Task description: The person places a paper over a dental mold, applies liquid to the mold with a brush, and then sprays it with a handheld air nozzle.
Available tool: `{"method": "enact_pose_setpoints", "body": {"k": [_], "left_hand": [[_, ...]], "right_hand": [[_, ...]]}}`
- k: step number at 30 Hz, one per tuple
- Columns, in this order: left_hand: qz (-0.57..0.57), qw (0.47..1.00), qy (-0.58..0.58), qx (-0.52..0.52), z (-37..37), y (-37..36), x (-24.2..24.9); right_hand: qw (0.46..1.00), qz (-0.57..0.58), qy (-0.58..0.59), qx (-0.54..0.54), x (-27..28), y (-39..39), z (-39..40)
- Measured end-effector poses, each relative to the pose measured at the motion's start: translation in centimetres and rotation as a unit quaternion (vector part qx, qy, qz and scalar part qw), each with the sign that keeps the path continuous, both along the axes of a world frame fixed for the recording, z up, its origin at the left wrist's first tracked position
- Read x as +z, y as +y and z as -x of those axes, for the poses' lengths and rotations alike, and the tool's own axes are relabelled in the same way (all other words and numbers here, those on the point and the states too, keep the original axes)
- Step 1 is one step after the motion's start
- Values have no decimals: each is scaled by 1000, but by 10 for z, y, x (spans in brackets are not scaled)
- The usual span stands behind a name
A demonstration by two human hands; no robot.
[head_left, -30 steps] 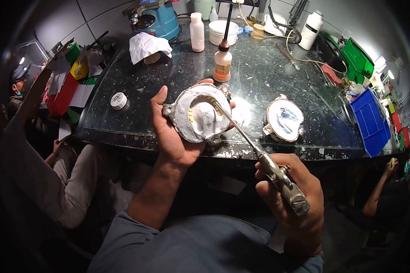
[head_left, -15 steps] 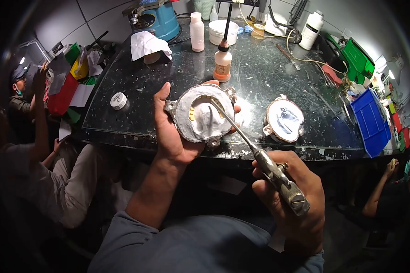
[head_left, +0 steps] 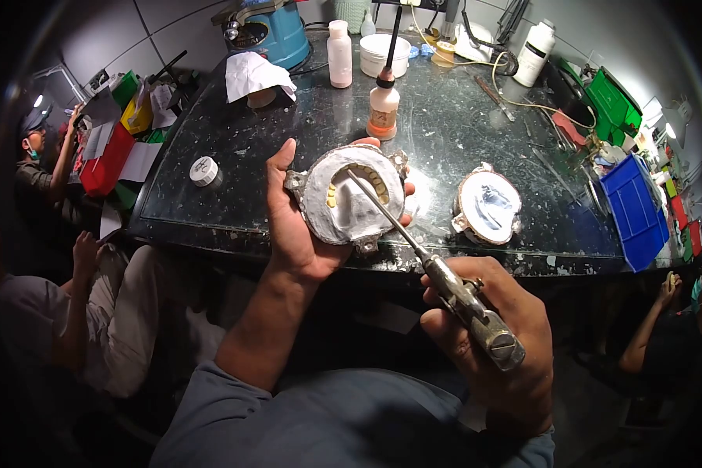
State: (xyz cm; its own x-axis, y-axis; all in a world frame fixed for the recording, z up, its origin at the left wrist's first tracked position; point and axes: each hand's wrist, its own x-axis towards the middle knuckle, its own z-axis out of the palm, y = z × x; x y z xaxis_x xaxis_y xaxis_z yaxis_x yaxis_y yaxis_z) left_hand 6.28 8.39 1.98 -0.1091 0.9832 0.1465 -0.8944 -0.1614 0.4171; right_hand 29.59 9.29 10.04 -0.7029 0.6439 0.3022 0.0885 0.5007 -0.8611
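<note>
Two bare hands work on a plaster-filled dental flask half over the edge of a dark bench.

Left hand (head_left: 300, 226) cups the flask half (head_left: 349, 196) from below and the side, fingers curled round its metal rim, plaster face up with a row of yellowish teeth set in an arch. Right hand (head_left: 501, 343), closed in a fist around the handle of a metal tool (head_left: 444, 285), holds it so the thin shaft reaches up and left, its tip touching the plaster near the teeth. Just right of the held flask, a second flask half (head_left: 487, 207) lies on the bench (head_left: 444, 132). Beyond the left hand's fingertips stands a small bottle (head_left: 383, 105) with a brush in it.
</note>
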Motion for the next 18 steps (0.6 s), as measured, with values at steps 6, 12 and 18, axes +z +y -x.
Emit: {"method": "enact_pose_setpoints", "body": {"k": [6, 12, 18], "left_hand": [[-1, 1000, -3, -1, 0, 0, -1], [-4, 1000, -1, -13, 1, 1, -3], [-24, 999, 14, -41, 2, 1, -2]], "right_hand": [[1000, -2, 3, 7, 0, 1, 1], [999, 44, -19, 23, 4, -1, -5], [998, 29, -23, 42, 5, 1, -8]]}}
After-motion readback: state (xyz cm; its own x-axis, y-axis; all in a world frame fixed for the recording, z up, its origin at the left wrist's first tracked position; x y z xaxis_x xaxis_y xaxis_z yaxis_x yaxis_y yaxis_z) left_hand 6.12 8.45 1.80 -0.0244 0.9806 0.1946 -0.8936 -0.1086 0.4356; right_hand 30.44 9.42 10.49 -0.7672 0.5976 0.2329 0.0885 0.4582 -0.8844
